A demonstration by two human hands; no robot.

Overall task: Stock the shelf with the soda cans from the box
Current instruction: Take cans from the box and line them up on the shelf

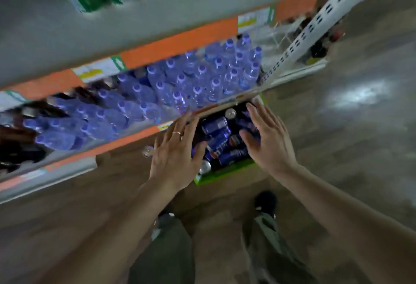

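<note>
where shelf meets floor, box

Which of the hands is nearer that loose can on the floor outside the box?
Left. The left hand hangs with its outer edge right next to the loose can in the picture. The right hand is across the box, over its far side.

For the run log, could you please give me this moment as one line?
stage: reaching | left hand: open, above box | right hand: open, above cans | held: nothing | shelf: bottles
</note>
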